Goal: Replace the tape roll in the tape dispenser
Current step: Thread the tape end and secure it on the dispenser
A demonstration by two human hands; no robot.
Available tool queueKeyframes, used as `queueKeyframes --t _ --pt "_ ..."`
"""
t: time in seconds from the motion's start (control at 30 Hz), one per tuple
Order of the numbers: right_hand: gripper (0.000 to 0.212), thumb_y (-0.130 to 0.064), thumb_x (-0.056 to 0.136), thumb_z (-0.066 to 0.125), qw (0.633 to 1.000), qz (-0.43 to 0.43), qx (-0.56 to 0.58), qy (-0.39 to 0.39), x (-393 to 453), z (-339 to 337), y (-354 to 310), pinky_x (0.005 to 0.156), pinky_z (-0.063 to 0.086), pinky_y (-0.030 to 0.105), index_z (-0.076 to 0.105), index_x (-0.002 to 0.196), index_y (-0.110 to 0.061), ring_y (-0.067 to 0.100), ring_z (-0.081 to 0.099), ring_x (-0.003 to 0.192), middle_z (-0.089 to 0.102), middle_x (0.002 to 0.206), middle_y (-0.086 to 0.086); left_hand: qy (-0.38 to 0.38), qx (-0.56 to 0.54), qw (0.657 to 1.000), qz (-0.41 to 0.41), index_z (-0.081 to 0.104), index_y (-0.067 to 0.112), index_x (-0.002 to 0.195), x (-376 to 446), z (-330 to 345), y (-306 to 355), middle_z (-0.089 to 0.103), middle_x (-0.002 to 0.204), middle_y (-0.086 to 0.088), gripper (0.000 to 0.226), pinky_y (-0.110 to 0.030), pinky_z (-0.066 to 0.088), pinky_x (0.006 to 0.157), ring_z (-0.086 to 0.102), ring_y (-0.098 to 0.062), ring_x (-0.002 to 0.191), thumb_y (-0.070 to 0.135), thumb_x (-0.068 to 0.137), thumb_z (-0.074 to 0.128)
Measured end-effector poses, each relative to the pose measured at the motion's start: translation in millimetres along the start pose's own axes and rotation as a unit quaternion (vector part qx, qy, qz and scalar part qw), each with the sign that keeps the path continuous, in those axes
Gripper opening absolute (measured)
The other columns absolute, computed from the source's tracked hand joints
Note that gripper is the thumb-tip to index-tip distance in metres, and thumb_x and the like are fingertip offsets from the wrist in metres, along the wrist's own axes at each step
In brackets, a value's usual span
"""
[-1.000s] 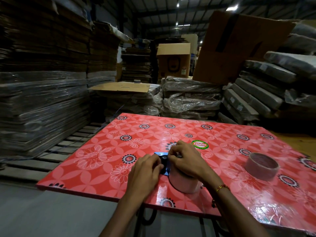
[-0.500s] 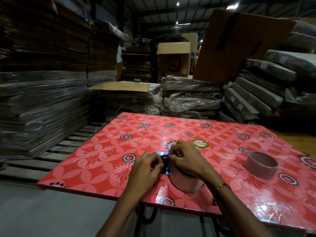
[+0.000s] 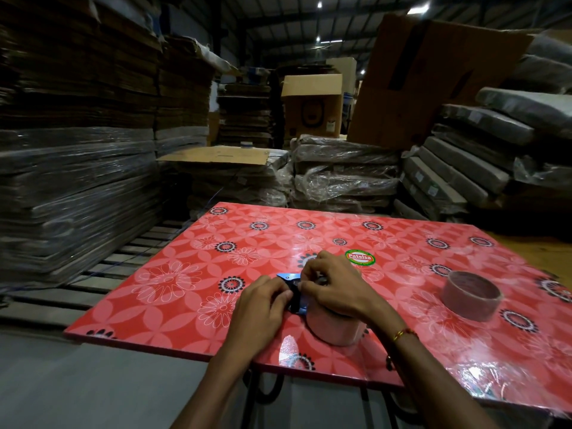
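Note:
A blue and black tape dispenser lies on the red flowered table, near its front edge, mostly hidden by both hands. A brown tape roll sits in it, under my right hand, which rests on the roll's top with fingertips pinched at the dispenser's black front part. My left hand grips the dispenser from the left, fingers curled against the same black part. A second brown tape roll stands alone on the table to the right.
A green and red round sticker is on the tabletop behind my hands. Wrapped cardboard stacks rise on the left, wrapped bundles and cartons stand behind the table. A wooden pallet lies on the floor at left.
Both hands stay on the dispenser and roll with only slight finger shifts. The view has drifted a little; the objects on the table have not moved.

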State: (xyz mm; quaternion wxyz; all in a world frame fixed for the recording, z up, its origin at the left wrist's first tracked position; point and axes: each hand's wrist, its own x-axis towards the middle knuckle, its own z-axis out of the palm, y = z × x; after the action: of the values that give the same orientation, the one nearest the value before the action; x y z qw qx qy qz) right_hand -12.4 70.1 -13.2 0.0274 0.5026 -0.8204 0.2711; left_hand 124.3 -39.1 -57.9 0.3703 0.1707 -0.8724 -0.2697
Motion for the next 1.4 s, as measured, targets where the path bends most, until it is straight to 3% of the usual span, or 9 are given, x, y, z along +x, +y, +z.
queueKeyframes --t 0.3,0.5,0.63,0.73,0.87,0.97,1.07,1.23,1.4 --pt "0.016 -0.051 0.076 0.047 1.000 -0.007 0.013 -0.026 7 0 4 0.086 0.048 0.052 0.055 0.064 -0.045 0.028 0.056 0.096 0.052 0.089 -0.010 -0.029 -0.009 0.999 0.010 0.058 0.013 0.078 5 0 -5 0.057 0.081 -0.003 0.016 -0.038 0.042 0.072 0.053 -0.020 0.078 0.016 0.093 0.059" --pt "0.020 -0.023 0.095 0.058 0.999 0.029 -0.021 0.018 6 5 -3 0.073 0.022 0.030 0.057 0.076 -0.029 0.025 0.050 0.105 0.052 0.098 -0.006 -0.017 0.038 0.998 0.044 0.056 0.014 0.087 0 3 0 0.051 0.083 0.000 0.012 -0.027 0.029 0.066 0.046 -0.015 0.077 0.017 0.098 0.051" --pt "0.027 -0.027 0.090 0.059 0.999 0.029 -0.012 0.022 5 6 -3 0.080 0.039 0.038 0.052 0.064 -0.031 0.028 0.055 0.100 0.048 0.086 -0.010 -0.015 0.045 0.998 0.037 0.053 0.014 0.088 -2 3 4 0.051 0.082 0.001 0.012 -0.028 0.030 0.066 0.046 -0.016 0.076 0.016 0.099 0.049" --pt "0.016 -0.039 0.077 0.052 0.999 0.035 0.013 0.011 1 1 -6 0.083 0.048 0.048 0.055 0.062 -0.034 0.027 0.057 0.094 0.050 0.082 -0.011 -0.021 0.031 0.999 0.029 0.052 0.016 0.088 -3 3 3 0.054 0.085 0.001 0.010 -0.030 0.037 0.069 0.050 -0.017 0.079 0.016 0.098 0.050" --pt "0.018 -0.028 0.085 0.056 0.999 0.033 -0.017 0.026 1 5 -5 0.075 0.043 0.038 0.055 0.068 -0.028 0.029 0.056 0.095 0.052 0.087 -0.005 -0.028 0.002 0.999 0.019 0.059 0.020 0.094 -5 3 0 0.057 0.094 0.005 0.001 -0.030 0.050 0.079 0.056 -0.013 0.088 0.019 0.094 0.058" --pt "0.015 -0.024 0.088 0.057 0.998 0.039 -0.021 0.046 2 8 -6 0.071 0.037 0.036 0.060 0.073 -0.026 0.029 0.054 0.096 0.050 0.088 -0.005 -0.018 0.040 0.999 0.017 0.063 0.014 0.091 -3 5 0 0.053 0.089 0.004 0.008 -0.022 0.033 0.069 0.049 -0.012 0.083 0.019 0.095 0.058" --pt "0.012 -0.024 0.088 0.058 0.998 0.041 -0.011 0.049 2 8 -5 0.075 0.043 0.040 0.065 0.078 -0.024 0.027 0.054 0.097 0.048 0.089 -0.007 -0.016 0.059 0.998 0.021 0.063 0.011 0.089 -1 5 2 0.049 0.085 0.004 0.012 -0.019 0.023 0.065 0.043 -0.012 0.078 0.019 0.095 0.056" --pt "0.013 -0.020 0.089 0.058 0.998 0.052 0.002 0.048 4 9 -9 0.073 0.034 0.037 0.067 0.080 -0.019 0.027 0.052 0.098 0.054 0.094 -0.002 -0.033 0.046 0.998 0.018 0.062 0.010 0.086 2 3 0 0.054 0.086 -0.001 0.012 -0.025 0.027 0.067 0.049 -0.017 0.081 0.018 0.093 0.058" --pt "0.014 -0.022 0.088 0.057 0.996 0.068 0.015 0.058 2 11 -9 0.080 0.040 0.044 0.062 0.075 -0.020 0.028 0.052 0.099 0.051 0.091 -0.005 -0.053 0.022 0.998 0.003 0.061 0.011 0.080 4 0 -4 0.059 0.085 -0.005 0.011 -0.027 0.030 0.066 0.051 -0.018 0.078 0.014 0.090 0.062"
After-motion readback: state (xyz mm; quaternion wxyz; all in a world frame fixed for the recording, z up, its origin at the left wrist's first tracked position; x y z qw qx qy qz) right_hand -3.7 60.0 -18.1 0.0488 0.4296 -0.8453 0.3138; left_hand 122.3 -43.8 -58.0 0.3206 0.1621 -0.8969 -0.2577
